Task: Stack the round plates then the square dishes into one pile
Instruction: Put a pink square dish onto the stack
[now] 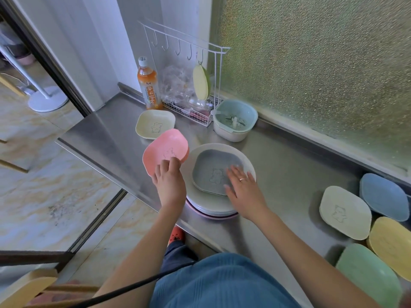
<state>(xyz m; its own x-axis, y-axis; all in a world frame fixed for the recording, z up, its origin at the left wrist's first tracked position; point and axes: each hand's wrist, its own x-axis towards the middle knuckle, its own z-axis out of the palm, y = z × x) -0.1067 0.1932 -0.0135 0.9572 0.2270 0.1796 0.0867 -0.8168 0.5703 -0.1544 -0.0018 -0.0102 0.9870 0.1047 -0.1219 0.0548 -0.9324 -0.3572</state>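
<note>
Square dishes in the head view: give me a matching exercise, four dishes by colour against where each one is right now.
Things:
1. pink dish
2. grey dish
3. cream dish
4. green dish

Places:
A. lying on the counter in front of the orange drink bottle
B. on top of the pile of round plates, under the right hand
C. held tilted in the air by the left hand
D. on the counter at the near right, beside a yellow dish

Pairs: 1-C, 2-B, 3-A, 4-D
</note>
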